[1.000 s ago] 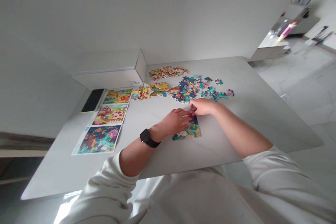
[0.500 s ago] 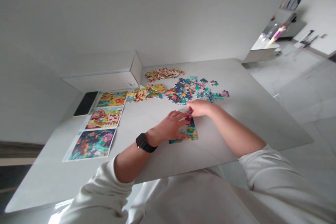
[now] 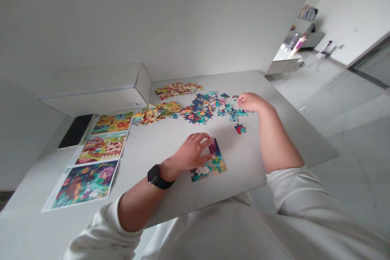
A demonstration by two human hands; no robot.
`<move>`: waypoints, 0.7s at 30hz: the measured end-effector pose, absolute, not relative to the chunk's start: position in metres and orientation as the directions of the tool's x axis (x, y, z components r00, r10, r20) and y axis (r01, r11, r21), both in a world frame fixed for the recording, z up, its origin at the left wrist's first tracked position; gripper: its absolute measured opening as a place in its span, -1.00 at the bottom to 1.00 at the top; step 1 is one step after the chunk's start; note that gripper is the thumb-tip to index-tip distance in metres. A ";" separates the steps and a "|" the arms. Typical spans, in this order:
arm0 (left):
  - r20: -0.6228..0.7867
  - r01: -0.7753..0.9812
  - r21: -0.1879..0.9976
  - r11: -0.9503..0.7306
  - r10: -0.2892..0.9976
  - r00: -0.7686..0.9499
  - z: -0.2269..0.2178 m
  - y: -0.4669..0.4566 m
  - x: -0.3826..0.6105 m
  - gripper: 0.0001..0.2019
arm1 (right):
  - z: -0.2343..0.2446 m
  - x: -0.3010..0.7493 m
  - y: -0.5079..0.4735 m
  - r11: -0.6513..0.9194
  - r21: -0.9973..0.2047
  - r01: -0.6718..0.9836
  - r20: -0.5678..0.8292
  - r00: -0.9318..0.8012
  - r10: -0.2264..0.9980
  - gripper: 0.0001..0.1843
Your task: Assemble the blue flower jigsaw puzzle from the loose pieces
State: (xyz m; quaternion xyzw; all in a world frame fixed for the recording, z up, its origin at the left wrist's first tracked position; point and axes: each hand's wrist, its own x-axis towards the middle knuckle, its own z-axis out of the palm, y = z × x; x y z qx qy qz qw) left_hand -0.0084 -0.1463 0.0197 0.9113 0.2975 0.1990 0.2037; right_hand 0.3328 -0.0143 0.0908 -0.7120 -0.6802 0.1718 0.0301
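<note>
White tabletop (image 3: 240, 162) | jigsaw section (image 3: 215, 164): joined | loose pieces (image 3: 199, 107): unplaced | my left hand (image 3: 189, 152): splayed, unclenched | right hand (image 3: 251, 101): grip unclear

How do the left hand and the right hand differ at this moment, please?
The left hand is spread, while the right hand is curled. The left hand is at the joined pieces; the right hand is farther forward, at the loose pieces. The left hand has a watch at its wrist; the right hand has none. Both are bare.
</note>
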 end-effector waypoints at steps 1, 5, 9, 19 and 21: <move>0.266 0.442 0.577 -0.687 0.670 0.693 0.021 -0.141 -0.009 -0.61 | 0.089 0.344 -0.011 -0.132 -0.240 0.962 -0.203 0.083 0.976 -0.73; 0.169 0.220 0.934 -0.282 0.891 0.422 0.020 -0.122 -0.013 -0.62 | 0.077 0.378 -0.001 -0.269 -0.113 0.956 -0.200 0.244 0.949 -0.59; -0.087 -0.114 0.986 0.119 0.964 0.251 0.013 -0.113 -0.016 -0.55 | 0.068 0.390 0.000 -0.317 -0.094 0.944 -0.302 0.276 0.912 -0.44; -0.225 -0.350 0.888 0.297 0.946 0.231 0.014 -0.112 -0.016 -0.59 | 0.060 0.391 0.001 -0.227 -0.137 0.964 -0.398 0.156 0.904 -0.82; -0.232 -0.359 0.882 0.306 0.944 0.235 0.014 -0.112 -0.015 -0.59 | 0.061 0.394 0.000 -0.262 -0.180 0.948 -0.394 0.174 0.902 -0.80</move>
